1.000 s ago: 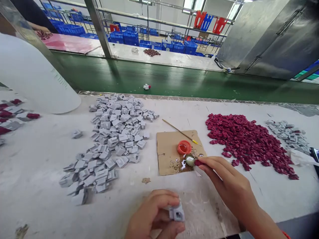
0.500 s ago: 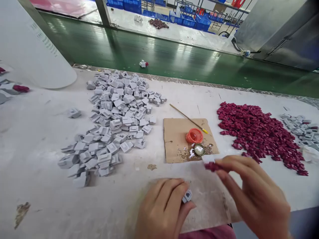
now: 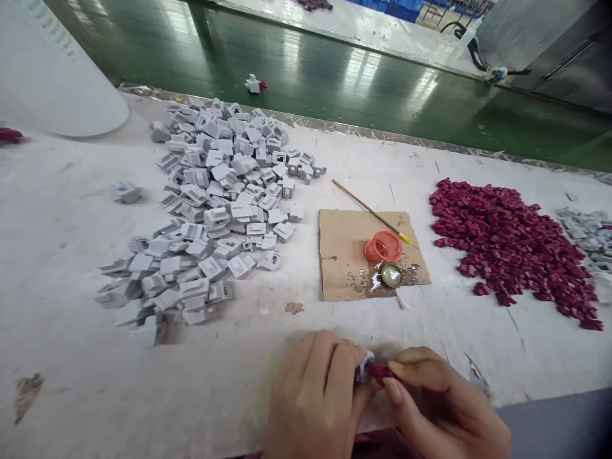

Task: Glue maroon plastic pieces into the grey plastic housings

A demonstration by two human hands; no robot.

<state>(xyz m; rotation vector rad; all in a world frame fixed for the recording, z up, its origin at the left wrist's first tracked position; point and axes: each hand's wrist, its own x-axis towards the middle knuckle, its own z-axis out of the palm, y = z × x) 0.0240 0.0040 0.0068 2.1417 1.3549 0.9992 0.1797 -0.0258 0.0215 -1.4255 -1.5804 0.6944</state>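
Observation:
Near the table's front edge, my left hand [image 3: 318, 389] is closed around a small grey plastic housing [image 3: 366, 364], most of it hidden by the fingers. My right hand [image 3: 437, 395] pinches a small maroon plastic piece [image 3: 381, 373] between thumb and forefinger. The maroon piece meets the open end of the grey housing; how far it is inside I cannot tell. Beyond the hands lies a cardboard sheet [image 3: 344, 236], bearing a red cup [image 3: 383, 246], a bottle cap [image 3: 392, 275] with clear liquid around it, and a thin stick with a yellow tip [image 3: 373, 210].
A heap of grey housings [image 3: 215, 217] spreads over the left, and a heap of maroon pieces [image 3: 511, 242] over the right. Past the table edge runs a green conveyor belt [image 3: 325, 70] carrying one grey-and-maroon part [image 3: 255, 84]. A large white curved object [image 3: 62, 76] stands at upper left.
My right hand has come down and left, bringing the maroon piece to the grey housing in my left hand. The camera view has tilted down.

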